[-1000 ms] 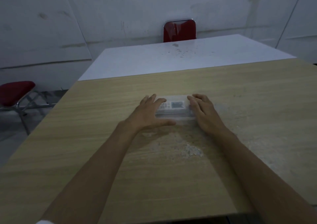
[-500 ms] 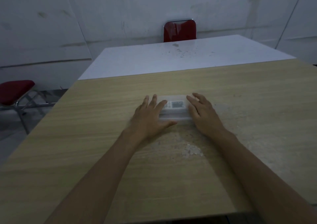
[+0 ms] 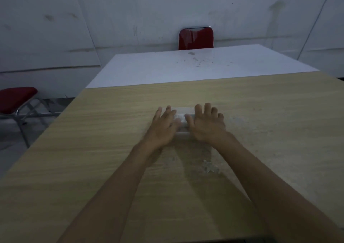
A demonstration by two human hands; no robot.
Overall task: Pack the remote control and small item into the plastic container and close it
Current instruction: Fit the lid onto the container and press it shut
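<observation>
A clear plastic container [image 3: 183, 121] lies on the wooden table [image 3: 93, 149], mostly covered by my hands. My left hand [image 3: 163, 125] rests flat on its left half, fingers spread. My right hand [image 3: 207, 125] rests flat on its right half, fingers spread too. Both thumbs point inward over the lid. Between them a pale blurred patch shows through the plastic, likely the remote control [image 3: 180, 116]. The small item is hidden from me.
A white table [image 3: 167, 69] adjoins the far edge of the wooden one. A red chair [image 3: 196, 38] stands behind it at the wall, and another red seat [image 3: 14, 98] is at the far left. A scuffed pale patch [image 3: 210, 167] marks the wood near my right forearm.
Both hands have slid inward from the container's ends and now lie flat on top of it, covering most of it. The container has stayed in place.
</observation>
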